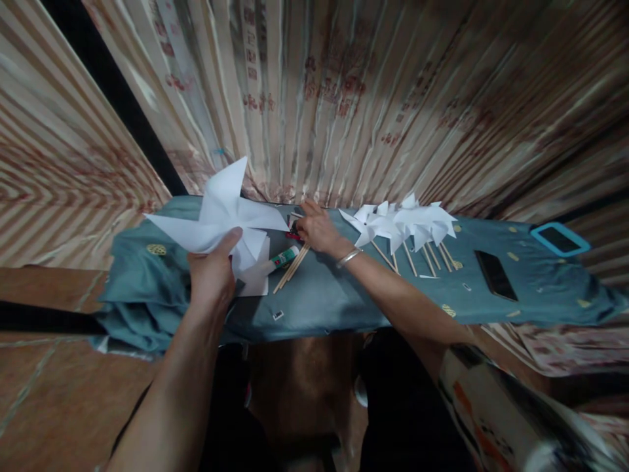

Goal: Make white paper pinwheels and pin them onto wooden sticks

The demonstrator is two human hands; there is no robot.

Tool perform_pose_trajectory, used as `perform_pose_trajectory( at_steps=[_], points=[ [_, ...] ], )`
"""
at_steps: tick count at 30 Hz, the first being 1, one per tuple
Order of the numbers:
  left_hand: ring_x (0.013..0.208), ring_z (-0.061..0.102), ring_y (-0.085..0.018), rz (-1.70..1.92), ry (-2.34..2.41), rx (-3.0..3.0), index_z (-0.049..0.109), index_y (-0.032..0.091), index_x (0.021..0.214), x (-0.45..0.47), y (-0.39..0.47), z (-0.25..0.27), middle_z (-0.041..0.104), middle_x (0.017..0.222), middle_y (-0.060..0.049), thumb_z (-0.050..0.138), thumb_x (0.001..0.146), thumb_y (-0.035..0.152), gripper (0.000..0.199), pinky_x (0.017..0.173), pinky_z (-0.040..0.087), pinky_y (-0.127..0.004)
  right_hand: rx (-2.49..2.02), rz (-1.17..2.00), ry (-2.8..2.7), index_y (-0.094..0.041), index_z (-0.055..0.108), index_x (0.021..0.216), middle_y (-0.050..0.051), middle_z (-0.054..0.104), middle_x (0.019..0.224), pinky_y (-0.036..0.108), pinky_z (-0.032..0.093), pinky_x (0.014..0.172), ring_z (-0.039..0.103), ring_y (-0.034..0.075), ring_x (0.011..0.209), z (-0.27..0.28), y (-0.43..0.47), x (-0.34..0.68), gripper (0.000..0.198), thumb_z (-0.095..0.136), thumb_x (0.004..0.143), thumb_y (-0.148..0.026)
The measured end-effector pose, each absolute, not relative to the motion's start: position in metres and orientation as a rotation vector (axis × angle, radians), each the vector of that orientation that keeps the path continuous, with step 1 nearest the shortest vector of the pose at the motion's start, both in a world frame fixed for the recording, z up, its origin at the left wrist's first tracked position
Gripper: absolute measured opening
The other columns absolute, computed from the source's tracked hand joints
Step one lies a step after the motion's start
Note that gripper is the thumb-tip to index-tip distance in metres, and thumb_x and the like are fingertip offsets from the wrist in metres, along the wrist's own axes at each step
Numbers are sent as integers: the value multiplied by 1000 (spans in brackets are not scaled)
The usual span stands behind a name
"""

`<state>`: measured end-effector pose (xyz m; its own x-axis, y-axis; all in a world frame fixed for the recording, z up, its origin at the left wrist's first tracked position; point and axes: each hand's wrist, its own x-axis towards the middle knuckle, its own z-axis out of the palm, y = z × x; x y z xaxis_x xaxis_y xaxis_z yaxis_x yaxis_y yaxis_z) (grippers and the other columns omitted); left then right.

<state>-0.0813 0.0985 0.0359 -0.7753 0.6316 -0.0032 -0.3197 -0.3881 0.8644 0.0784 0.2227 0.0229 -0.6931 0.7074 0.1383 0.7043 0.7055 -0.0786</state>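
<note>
My left hand [213,269] is closed on a white paper pinwheel [228,213], its thumb pressed near the centre and the blades spread wide. Beneath it lie sheets of white paper [254,283]. My right hand [318,226], with a bracelet on the wrist, reaches to the back of the cloth-covered surface. Its fingers are bent together over small dark and red items [293,229]; what they pinch is hidden. Just left of that hand are a glue stick [284,257] with a green label and several thin wooden sticks [291,269].
Several white pinwheels [410,223] on wooden sticks lie in a row to the right. Beyond them are a dark phone [495,275] and a blue-framed device [560,239]. A patterned curtain [314,98] hangs along the back edge of the blue-green cloth [344,305].
</note>
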Motion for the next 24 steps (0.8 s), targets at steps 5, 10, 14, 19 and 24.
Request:
perform_pose_trajectory(
  at_steps=[5, 10, 14, 19, 24],
  points=[
    [93, 69, -25, 2139, 1257, 470, 67, 19, 72, -83, 96, 36, 75, 88, -5, 81, 50, 18, 26, 90, 56, -39, -1167, -189, -2883, -12, 72, 101, 19, 45, 144, 48, 32, 108, 29, 32, 141, 24, 228, 71, 22, 57, 85, -17],
    [94, 70, -26, 2121, 1247, 452, 67, 18, 73, -84, 95, 35, 75, 93, -6, 81, 49, 17, 28, 93, 55, -40, -1183, -253, -2931, -10, 71, 99, 20, 54, 133, 46, 37, 102, 36, 33, 135, 27, 232, 64, 23, 55, 84, -17],
    [95, 70, -26, 2111, 1235, 459, 67, 18, 74, -84, 94, 35, 75, 93, -6, 81, 49, 18, 28, 93, 55, -40, -1244, -225, -2929, -12, 71, 97, 18, 60, 123, 44, 39, 100, 43, 32, 128, 26, 236, 59, 21, 57, 81, -16],
    [98, 69, -27, 2111, 1261, 487, 69, 18, 79, -84, 95, 33, 75, 94, -6, 81, 51, 20, 30, 91, 55, -40, -1305, -183, -2917, -14, 71, 96, 17, 63, 118, 43, 40, 98, 47, 30, 123, 22, 240, 54, 21, 57, 80, -15],
    [99, 68, -27, 2107, 1282, 491, 69, 18, 79, -83, 94, 35, 75, 96, -7, 81, 51, 21, 30, 93, 55, -40, -1334, -158, -2906, -12, 69, 101, 17, 64, 115, 41, 41, 97, 51, 30, 118, 20, 240, 53, 24, 54, 82, -15]
  ],
)
